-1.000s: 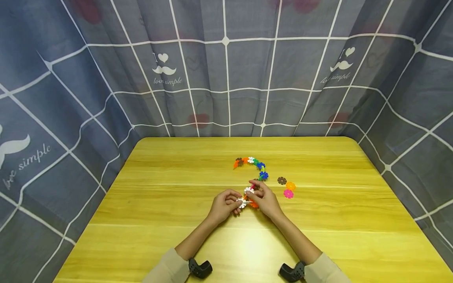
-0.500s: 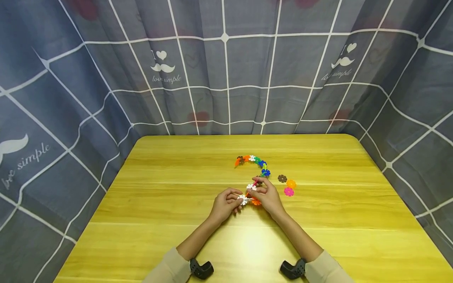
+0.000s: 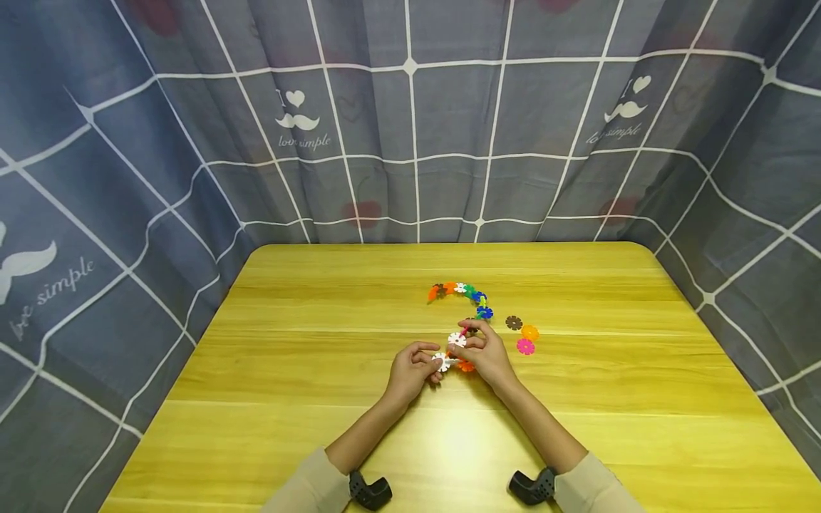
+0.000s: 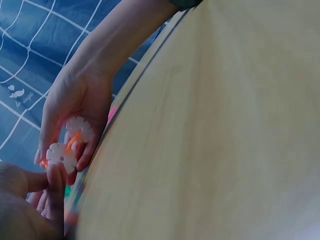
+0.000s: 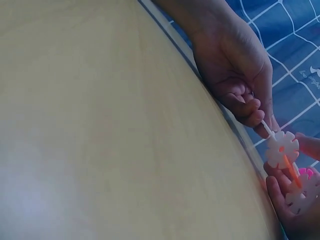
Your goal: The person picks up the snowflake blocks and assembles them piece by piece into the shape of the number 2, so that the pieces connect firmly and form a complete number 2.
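Note:
My left hand (image 3: 409, 372) pinches a white notched interlocking disc (image 3: 440, 363) between thumb and fingers. My right hand (image 3: 490, 358) holds the near end of a chain of such discs, its thumb at another white disc (image 3: 457, 340). An orange disc (image 3: 467, 366) shows under the right hand. From there the chain curves away over the table, past blue discs (image 3: 484, 313) to an orange end (image 3: 432, 293). In the right wrist view, an orange disc (image 5: 292, 171) stands edge-on between two white discs, and the right fingers partly cover the farther one.
Three loose discs lie right of the right hand: brown (image 3: 514, 323), orange (image 3: 529, 333) and pink (image 3: 526, 347). The wooden table (image 3: 308, 313) ends at a grey-blue checked curtain (image 3: 372, 128), which also hangs along both sides.
Both hands and the chain sit slightly farther right in the head view, which has itself shifted a little. The grips look the same.

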Demonstrator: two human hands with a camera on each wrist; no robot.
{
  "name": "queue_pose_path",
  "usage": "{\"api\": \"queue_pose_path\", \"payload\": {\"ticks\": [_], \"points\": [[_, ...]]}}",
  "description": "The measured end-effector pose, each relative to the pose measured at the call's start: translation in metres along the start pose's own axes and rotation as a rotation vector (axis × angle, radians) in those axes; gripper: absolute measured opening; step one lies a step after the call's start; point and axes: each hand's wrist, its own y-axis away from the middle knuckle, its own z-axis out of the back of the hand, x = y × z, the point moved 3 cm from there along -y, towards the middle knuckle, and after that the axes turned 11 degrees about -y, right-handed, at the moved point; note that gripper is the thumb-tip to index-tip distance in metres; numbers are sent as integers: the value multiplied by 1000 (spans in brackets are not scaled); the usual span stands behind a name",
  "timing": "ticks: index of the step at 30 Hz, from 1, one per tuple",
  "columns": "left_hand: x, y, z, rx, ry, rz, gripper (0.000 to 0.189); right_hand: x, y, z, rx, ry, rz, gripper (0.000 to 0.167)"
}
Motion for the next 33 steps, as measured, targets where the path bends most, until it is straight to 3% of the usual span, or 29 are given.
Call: {"api": "queue_pose_path", "payload": {"ticks": [4, 10, 19, 23, 27, 33], "points": [[-15, 10, -4, -63, 18, 14, 29, 1, 0, -1, 18, -32, -25, 54], [-14, 14, -7, -146, 89, 27, 23, 0, 2, -4, 22, -44, -49, 51], [-15, 13, -8, -139, 76, -24, 19, 5, 0, -3, 45, 15, -91, 51], [-15, 13, -7, -147, 39, -20, 16, 20, 6, -5, 120, 165, -24, 47], [-6, 9, -2, -151, 26, -17, 16, 32, 12, 0, 129, 311, 88, 39], [14, -7, 10, -54, -108, -16, 28, 31, 21, 22, 147, 377, 191, 32]]}}
